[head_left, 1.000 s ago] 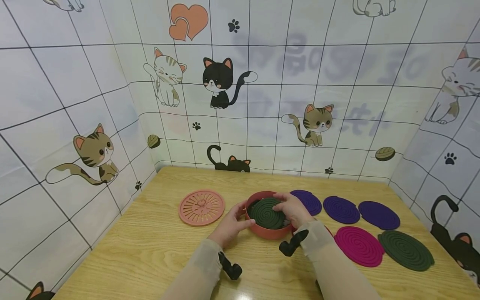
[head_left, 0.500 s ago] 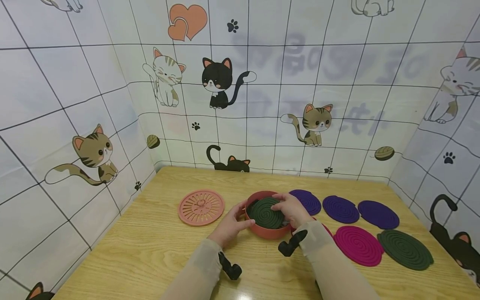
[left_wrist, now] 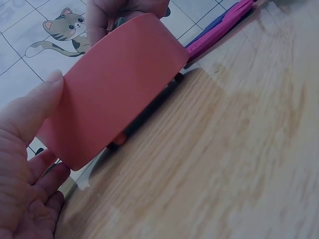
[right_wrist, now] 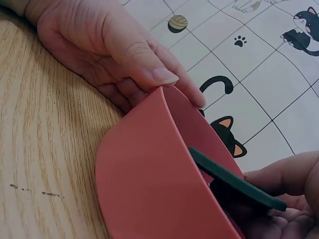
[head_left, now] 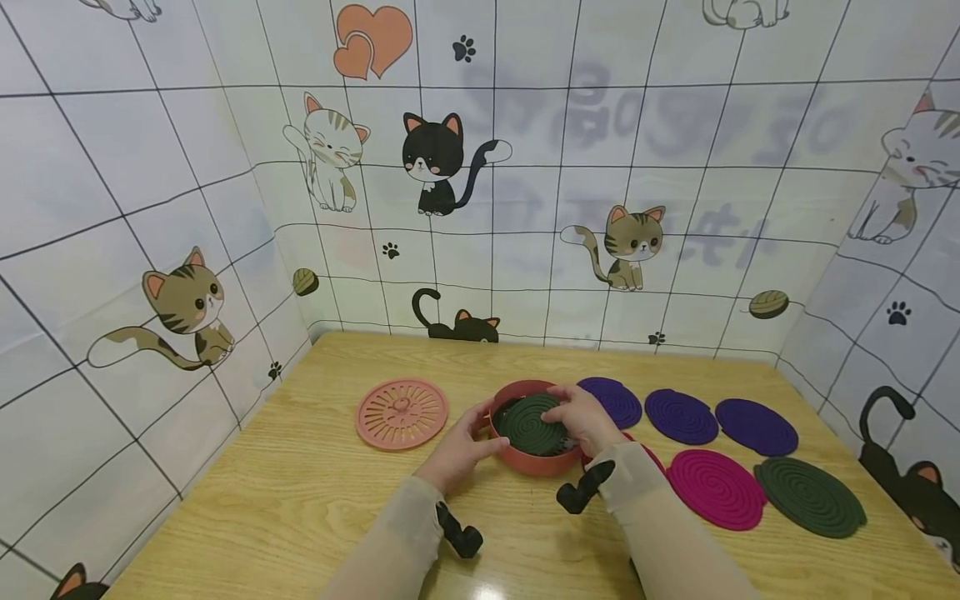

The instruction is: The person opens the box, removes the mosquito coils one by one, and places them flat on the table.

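Observation:
A round coral-coloured mosquito coil holder [head_left: 536,467] stands on the table between my hands. My left hand [head_left: 461,450] grips its left side, the thumb near the rim, as the left wrist view also shows the holder's outer wall [left_wrist: 119,92]. Over the holder's mouth, my right hand [head_left: 591,422] pinches a dark green mosquito coil [head_left: 531,423]. In the right wrist view the green coil [right_wrist: 234,180] is tilted, partly inside the rim, with right fingers [right_wrist: 289,174] at its edge. What lies beneath the coil is mostly hidden.
A coral slotted lid [head_left: 402,414] lies to the left. On the right are three purple coils [head_left: 681,417], a magenta coil [head_left: 717,490] and another green coil [head_left: 810,497]. A red edge shows beside my right wrist. Cat-printed sheets border the table.
Both hands keep their places at the holder. The green coil has shifted very slightly, with a bit more of the holder's inside showing at its near right edge.

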{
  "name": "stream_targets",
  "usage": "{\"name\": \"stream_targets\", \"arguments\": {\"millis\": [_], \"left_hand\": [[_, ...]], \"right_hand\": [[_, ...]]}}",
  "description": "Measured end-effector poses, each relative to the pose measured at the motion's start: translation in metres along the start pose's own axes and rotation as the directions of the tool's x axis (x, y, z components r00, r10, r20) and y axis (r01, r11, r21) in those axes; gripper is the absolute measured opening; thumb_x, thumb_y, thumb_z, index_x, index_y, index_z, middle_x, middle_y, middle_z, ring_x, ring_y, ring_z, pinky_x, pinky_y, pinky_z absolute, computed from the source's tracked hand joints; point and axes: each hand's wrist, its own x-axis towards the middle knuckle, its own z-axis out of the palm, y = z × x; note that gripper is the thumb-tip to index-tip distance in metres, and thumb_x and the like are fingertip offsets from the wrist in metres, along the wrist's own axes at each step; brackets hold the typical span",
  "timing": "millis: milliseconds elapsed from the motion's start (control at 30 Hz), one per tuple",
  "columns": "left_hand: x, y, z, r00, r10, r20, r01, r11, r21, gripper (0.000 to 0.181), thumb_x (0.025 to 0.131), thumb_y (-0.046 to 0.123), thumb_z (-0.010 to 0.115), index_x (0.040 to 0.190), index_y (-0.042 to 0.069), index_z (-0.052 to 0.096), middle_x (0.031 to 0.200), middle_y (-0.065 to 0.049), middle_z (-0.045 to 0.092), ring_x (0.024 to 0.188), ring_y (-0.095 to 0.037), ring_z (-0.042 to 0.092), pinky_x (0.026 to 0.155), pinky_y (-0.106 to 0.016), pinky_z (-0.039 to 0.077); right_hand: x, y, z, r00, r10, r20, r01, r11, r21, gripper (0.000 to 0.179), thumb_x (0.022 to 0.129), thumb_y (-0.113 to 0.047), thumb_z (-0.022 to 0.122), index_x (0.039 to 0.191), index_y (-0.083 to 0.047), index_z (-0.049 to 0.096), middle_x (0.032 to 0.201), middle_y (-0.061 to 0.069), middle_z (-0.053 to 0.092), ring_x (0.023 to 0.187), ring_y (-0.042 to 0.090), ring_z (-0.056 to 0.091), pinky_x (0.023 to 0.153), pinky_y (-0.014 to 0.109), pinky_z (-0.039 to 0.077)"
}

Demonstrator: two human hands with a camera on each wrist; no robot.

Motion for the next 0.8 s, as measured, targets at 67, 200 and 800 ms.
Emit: {"name": "stream_targets", "arguments": {"millis": [67,200,800], "left_hand": [[-0.0001,0.0001,0.0000,1.000,-0.001,-0.001,0.001,1.000,0.002,0.078,0.087,0.026,0.073,0.151,0.016,0.030,0.149,-0.008,0.039,0.136,-0.027,0.036,0.107,-0.046,0.036],[0.0000,-0.0003,0.0000,1.000,-0.004,-0.004,0.004,1.000,0.008,0.078,0.086,0.028,0.074,0.151,0.016,0.031,0.150,-0.007,0.038,0.136,-0.027,0.036,0.107,-0.045,0.036],[0.0018,-0.0038,-0.0009,1.000,-0.015,0.001,0.015,1.000,-0.006,0.078,0.087,0.026,0.073,0.151,0.019,0.030,0.151,-0.005,0.037,0.138,-0.027,0.034,0.108,-0.047,0.035]], "right_hand": [[0.0006,0.0004,0.0002,1.000,0.000,-0.001,0.000,1.000,0.005,0.056,0.089,0.002,0.060,0.142,-0.002,0.041,0.137,0.023,0.044,0.104,0.027,0.056,0.070,0.030,0.053],[0.0010,0.0004,0.0006,1.000,0.001,0.009,-0.002,1.000,0.022,0.057,0.089,0.003,0.059,0.143,-0.001,0.040,0.136,0.024,0.043,0.101,0.027,0.058,0.069,0.032,0.055],[-0.0022,-0.0007,0.0034,1.000,-0.007,-0.018,0.008,0.998,0.063,0.058,0.087,0.006,0.059,0.140,0.000,0.038,0.142,0.025,0.030,0.110,0.033,0.051,0.073,0.034,0.054]]}}
